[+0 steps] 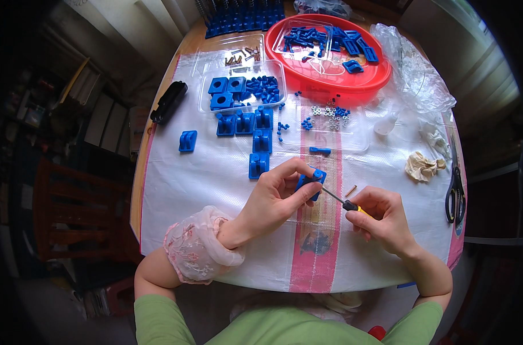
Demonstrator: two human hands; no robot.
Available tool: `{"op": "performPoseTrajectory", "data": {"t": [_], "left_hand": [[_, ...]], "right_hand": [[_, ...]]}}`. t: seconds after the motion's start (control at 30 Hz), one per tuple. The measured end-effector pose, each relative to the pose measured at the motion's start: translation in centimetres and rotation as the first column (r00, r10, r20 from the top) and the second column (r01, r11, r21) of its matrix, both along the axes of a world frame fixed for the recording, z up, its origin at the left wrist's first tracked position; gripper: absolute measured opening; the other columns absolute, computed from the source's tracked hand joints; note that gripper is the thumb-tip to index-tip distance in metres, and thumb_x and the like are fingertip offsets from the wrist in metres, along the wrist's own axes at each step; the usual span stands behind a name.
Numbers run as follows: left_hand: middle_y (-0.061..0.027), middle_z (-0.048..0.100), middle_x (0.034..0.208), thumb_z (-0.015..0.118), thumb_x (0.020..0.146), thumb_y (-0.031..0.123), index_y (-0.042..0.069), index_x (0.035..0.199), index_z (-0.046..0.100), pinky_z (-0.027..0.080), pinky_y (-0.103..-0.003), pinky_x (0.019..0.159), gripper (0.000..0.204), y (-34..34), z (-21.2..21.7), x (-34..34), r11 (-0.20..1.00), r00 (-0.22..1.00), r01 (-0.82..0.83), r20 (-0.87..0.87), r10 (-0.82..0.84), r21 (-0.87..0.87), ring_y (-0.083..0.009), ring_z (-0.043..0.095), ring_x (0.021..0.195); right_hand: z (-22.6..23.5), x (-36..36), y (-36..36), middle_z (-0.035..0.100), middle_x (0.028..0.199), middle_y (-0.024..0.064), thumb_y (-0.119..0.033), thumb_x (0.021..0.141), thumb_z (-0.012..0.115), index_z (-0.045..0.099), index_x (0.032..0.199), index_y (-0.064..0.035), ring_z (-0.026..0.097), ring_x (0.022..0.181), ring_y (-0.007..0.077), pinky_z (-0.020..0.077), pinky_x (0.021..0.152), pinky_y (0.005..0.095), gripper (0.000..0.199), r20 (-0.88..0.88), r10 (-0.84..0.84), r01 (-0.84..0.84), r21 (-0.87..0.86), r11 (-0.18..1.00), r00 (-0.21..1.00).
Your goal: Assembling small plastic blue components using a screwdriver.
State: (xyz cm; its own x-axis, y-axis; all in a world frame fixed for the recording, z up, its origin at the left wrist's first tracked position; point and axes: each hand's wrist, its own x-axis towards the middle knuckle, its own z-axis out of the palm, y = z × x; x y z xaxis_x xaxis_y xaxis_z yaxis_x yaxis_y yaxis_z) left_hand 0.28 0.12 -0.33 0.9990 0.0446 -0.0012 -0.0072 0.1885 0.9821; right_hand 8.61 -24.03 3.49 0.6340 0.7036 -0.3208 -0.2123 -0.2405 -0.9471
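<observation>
Left hand [280,194] pinches blue block [320,174]; right hand [386,219] grips screwdriver [349,205], shaft angled forward-left at block (tip contact unclear).

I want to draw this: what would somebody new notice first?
Probably the big red tub near the top, right of centre, with blue pieces in it. Next, near the middle, the yellow-and-black screwdriver in the right hand, its shaft reaching to a blue block in the left hand.
</observation>
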Motion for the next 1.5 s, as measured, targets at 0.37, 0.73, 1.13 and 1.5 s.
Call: {"op": "performPoseTrajectory", "data": {"t": [0.37, 0.73, 1.13, 1.5], "left_hand": [[-0.0034, 0.066, 0.11, 0.066, 0.099, -0.005, 0.002, 0.117, 0.066, 0.057, -0.023, 0.078, 0.019, 0.1, -0.13, -0.07, 0.996, 0.995, -0.015, 0.1, 0.006, 0.09, -0.0079, 0.067, 0.097], [-0.0033, 0.068, 0.111, 0.07, 0.091, -0.01, 0.003, 0.109, 0.072, 0.051, -0.022, 0.07, 0.022, 0.97, -0.39, 0.57, 0.911, 0.995, -0.05, 0.101, 0.009, 0.41, -0.0079, 0.064, 0.093], [-0.0073, 0.066, 0.117, 0.078, 0.085, -0.003, 0.007, 0.1, 0.075, 0.052, -0.025, 0.066, 0.018, 0.92, 0.29, 0.56, 0.716, 0.949, -0.218, 0.314, -0.002, 0.664, -0.0142, 0.065, 0.09], [-0.0075, 0.064, 0.119, 0.082, 0.085, 0.001, 0.009, 0.099, 0.077, 0.049, -0.024, 0.061, 0.017, 0.88, 0.22, 0.64, 0.713, 0.954, -0.205, 0.301, -0.009, 0.671, -0.0171, 0.061, 0.093]], "right_hand": [[0.05, 0.38, -0.22, 0.068, 0.078, 0.0041, -0.009, 0.097, 0.074, 0.068, 0.104, 0.0005, 0.066, 0.064, 0.0079, 0.0447, 0.045, 0.021, 0.013, -0.066, 0.013, -0.014, -0.012, 1.0, 0.998], [0.35, 0.26, -0.36, 0.068, 0.076, 0.0025, -0.009, 0.098, 0.073, 0.065, 0.105, -0.0015, 0.063, 0.062, 0.0056, 0.0417, 0.045, 0.0196, 0.013, 0.046, -0.091, 0.088, 0.062, 0.994, 0.995], [0.33, 0.16, -0.33, 0.068, 0.076, 0.0021, -0.009, 0.098, 0.072, 0.065, 0.105, -0.0016, 0.063, 0.063, 0.0053, 0.042, 0.045, 0.0195, 0.013, 0.059, -0.09, 0.086, 0.055, 0.995, 0.994], [0.45, 0.13, -0.32, 0.068, 0.076, 0.0019, -0.01, 0.097, 0.073, 0.065, 0.105, -0.0019, 0.063, 0.062, 0.0055, 0.0418, 0.045, 0.02, 0.013, 0.063, -0.078, 0.075, 0.059, 0.995, 0.995]]}}
